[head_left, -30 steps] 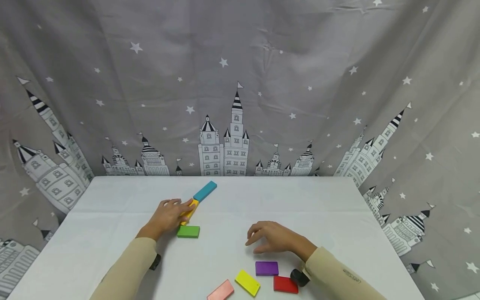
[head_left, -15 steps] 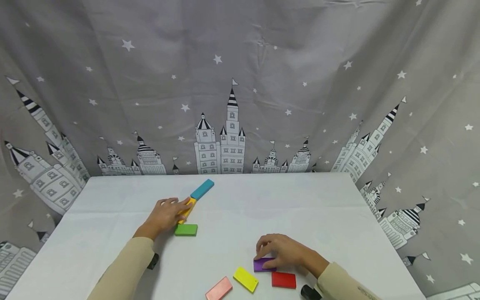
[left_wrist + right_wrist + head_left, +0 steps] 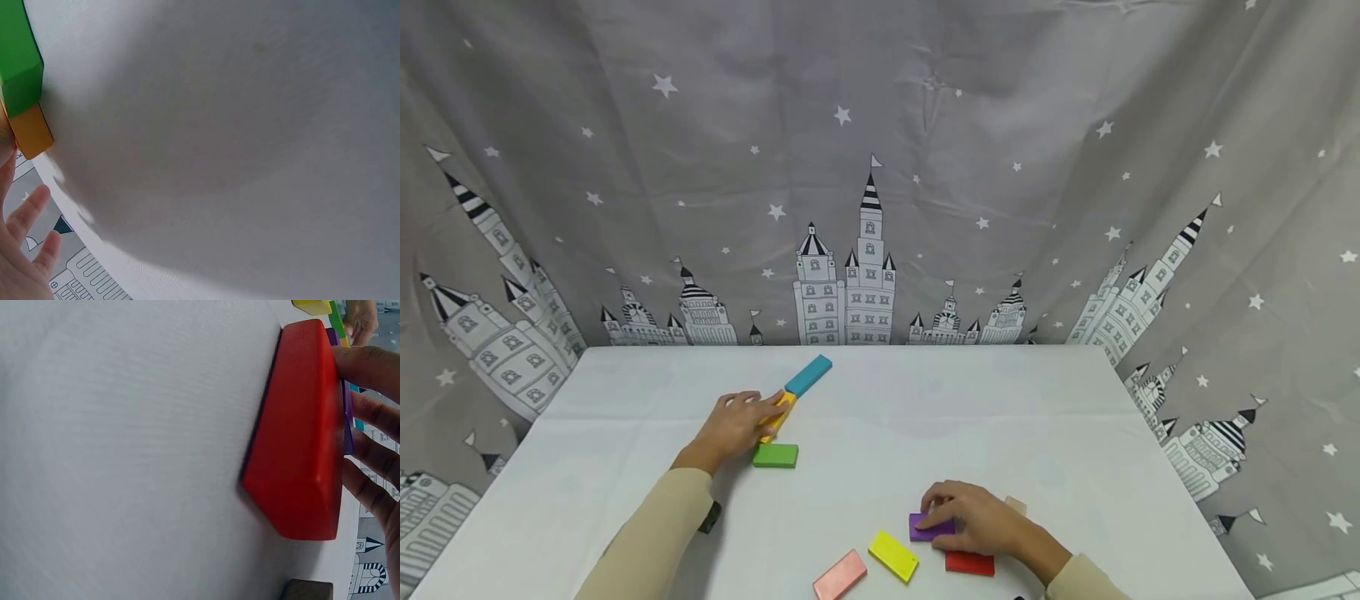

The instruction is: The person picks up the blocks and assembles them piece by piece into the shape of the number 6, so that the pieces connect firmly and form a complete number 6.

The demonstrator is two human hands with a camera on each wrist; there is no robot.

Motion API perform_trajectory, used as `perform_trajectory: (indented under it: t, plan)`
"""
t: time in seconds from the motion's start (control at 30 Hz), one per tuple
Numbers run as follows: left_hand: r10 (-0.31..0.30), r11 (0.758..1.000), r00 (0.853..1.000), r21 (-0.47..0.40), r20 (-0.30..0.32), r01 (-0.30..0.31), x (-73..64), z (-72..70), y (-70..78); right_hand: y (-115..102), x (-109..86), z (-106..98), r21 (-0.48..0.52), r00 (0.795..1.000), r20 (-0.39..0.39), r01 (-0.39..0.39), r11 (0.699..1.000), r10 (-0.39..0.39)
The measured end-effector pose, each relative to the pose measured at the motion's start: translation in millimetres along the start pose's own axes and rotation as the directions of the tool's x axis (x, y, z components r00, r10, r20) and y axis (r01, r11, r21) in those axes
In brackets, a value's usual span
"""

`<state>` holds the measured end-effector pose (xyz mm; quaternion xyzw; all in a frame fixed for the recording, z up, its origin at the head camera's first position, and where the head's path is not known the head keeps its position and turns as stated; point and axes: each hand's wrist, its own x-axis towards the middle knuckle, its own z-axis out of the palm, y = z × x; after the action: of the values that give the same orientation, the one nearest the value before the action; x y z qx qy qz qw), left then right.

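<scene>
My left hand [image 3: 733,427] pinches an orange-yellow block [image 3: 781,414], lying slantwise on the white table. Its far end meets a blue block [image 3: 808,376]; a green block [image 3: 776,455] touches or nearly touches its near end. In the left wrist view, the green block [image 3: 20,56] partly covers the orange one [image 3: 32,131]. My right hand [image 3: 976,518] has its fingers and thumb about a purple block [image 3: 925,527], which lies flat. Just below is a red block [image 3: 970,564], partly under the hand in the head view. The red block [image 3: 297,425] hides much of the purple one [image 3: 347,419] in the right wrist view.
A yellow block [image 3: 893,557] and a pink block [image 3: 840,575] lie at the table's front, left of the red one. Behind the right hand shows a beige block [image 3: 1017,505], mostly hidden. A grey curtain [image 3: 970,125] with castles hangs behind the table [image 3: 865,467].
My right hand has come down and toward me, onto the purple block, its fingers now settled about it. The left hand has stayed at the orange-yellow block. The head view has shifted slightly.
</scene>
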<state>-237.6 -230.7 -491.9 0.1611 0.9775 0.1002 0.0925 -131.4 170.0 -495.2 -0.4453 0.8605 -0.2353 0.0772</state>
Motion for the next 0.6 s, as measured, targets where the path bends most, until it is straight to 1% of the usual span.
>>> perform_trajectory:
  t: [0.17, 0.4, 0.6]
  plan:
    - [-0.019, 1.0, 1.0, -0.005, 0.01, 0.019, -0.5, -1.6, 0.6, 0.2, -2.2, 2.0, -0.006, 1.0, -0.021, -0.019, 1.0, 0.019]
    - [-0.057, 0.997, 0.998, -0.05, 0.021, 0.058, -1.3, -1.1, 0.8, 1.4, -2.6, 5.6, -0.014, 0.999, -0.047, 0.011, 1.0, -0.011]
    - [-0.058, 0.997, 0.998, -0.041, 0.031, 0.06, 0.2, 0.1, 1.9, -0.8, -1.7, 5.9, -0.01, 0.999, -0.045, 0.003, 1.0, -0.004]
